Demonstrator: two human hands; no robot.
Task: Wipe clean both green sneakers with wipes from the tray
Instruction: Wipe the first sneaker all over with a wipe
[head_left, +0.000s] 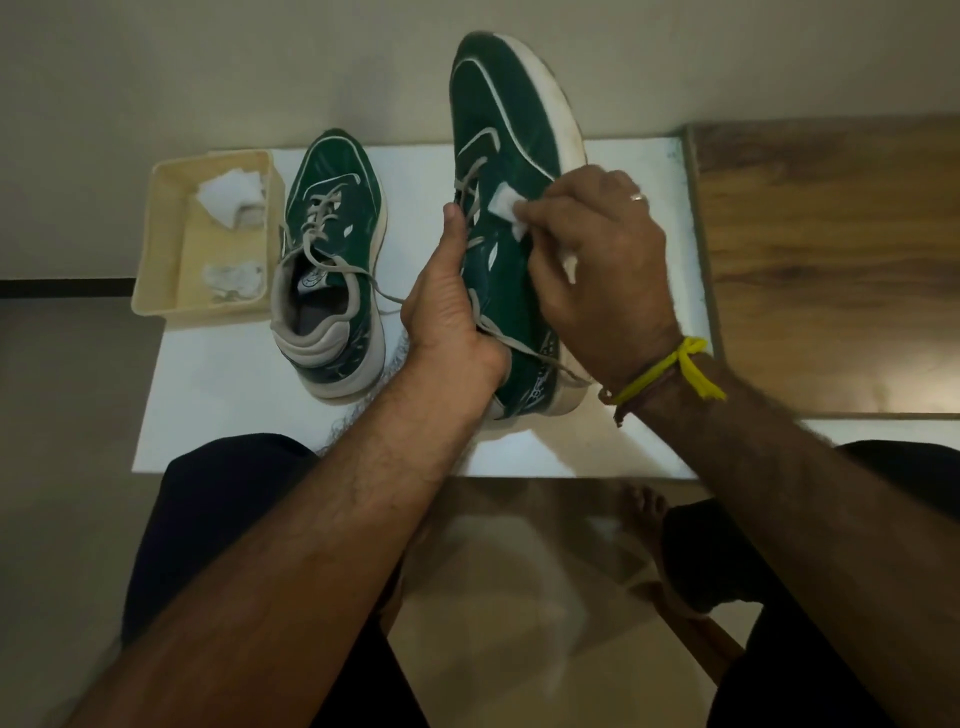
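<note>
We take the held sneaker (498, 171) as our landmark. It is tilted up off the white bench (234, 415), its long axis running from the heel near the person to the toe at the far end, its white sole turned to the right. The left hand (452, 312) grips it from the left at the lace area, thumb up along the tongue; how the fingers lie behind the shoe we cannot tell. The right hand (597, 249) comes in from the right, across the sole edge, and pinches a folded white wipe (506, 205) against the green side panel just beside the laces.

We judge that the stroke in hand turns on this axis: the wipe sits about midway along the shoe, so unwiped upper lies both toeward and heelward of it, and the right hand is the nearer to either.

Left of the landmark, the second sneaker (332, 260) stands flat on the bench, toe pointing away. Further left, just beside it, the tray (156, 249) holds a fresh wipe (228, 197) and what is possibly a used, crumpled one (234, 280).
</note>
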